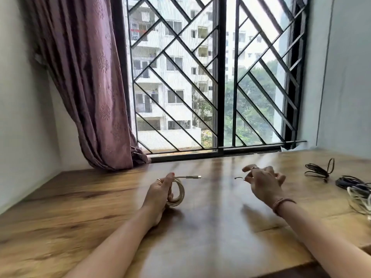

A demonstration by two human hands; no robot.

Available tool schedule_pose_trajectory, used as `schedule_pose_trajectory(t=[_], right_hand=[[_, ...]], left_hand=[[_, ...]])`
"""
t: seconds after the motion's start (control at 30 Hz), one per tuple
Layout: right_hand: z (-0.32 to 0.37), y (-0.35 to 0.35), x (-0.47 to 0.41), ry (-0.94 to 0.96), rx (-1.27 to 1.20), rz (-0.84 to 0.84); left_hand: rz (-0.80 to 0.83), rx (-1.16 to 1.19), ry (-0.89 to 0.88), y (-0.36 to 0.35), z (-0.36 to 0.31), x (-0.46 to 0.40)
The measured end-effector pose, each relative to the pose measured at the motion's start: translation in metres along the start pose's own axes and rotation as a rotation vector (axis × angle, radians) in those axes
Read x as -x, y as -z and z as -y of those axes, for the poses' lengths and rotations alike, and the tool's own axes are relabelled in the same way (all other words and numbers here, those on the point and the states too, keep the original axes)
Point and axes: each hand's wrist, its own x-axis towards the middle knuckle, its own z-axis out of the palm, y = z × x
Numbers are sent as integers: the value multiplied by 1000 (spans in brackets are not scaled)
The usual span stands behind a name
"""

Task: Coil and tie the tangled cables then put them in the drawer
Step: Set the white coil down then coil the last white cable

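Landmark: the wooden table (210,227) under the barred window (218,77); every place below is given against it.
Your left hand (160,192): above the table's middle, left of centre, fingers curled round a white cable (177,192) wound into a coil, thumb pressed along the top.
White cable: coil upright in your left hand, its lower edge close to the tabletop; whether it touches is unclear. One short end with a plug (193,177) sticks out level toward the right.
Your right hand (263,183): above the table right of centre, thumb and a finger pinching a thin dark tie (240,178); the other fingers are loosely bent and fanned apart.
Thin dark tie: a short piece pointing left from the pinch, toward the plug but apart from it.
Black cable (319,170): loosely looped on the table's far right.
Cable pile (357,189): dark and white cables tangled at the table's right edge, just beside the black cable.
Curtain (84,83): hangs at the table's far left corner.
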Motion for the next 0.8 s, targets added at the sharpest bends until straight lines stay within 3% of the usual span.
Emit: schedule_pose_trajectory(t=[0.1, 0.2, 0.47, 0.7, 0.8], right_hand=[[34, -3, -6, 100, -178, 94], [74, 4, -12, 216, -556, 187], [149, 9, -10, -10, -1494, 602], [144, -5, 14, -61, -1557, 725], [147, -6, 23, -22, -1471, 676]], left_hand=[[-23, -5, -7, 3, 1, -5], [-31, -2, -4, 4, 3, -11], [-47, 50, -4, 9, 9, -36], [-191, 80, -46, 13, 13, -52], [-216, 66, -81, 14, 15, -51]])
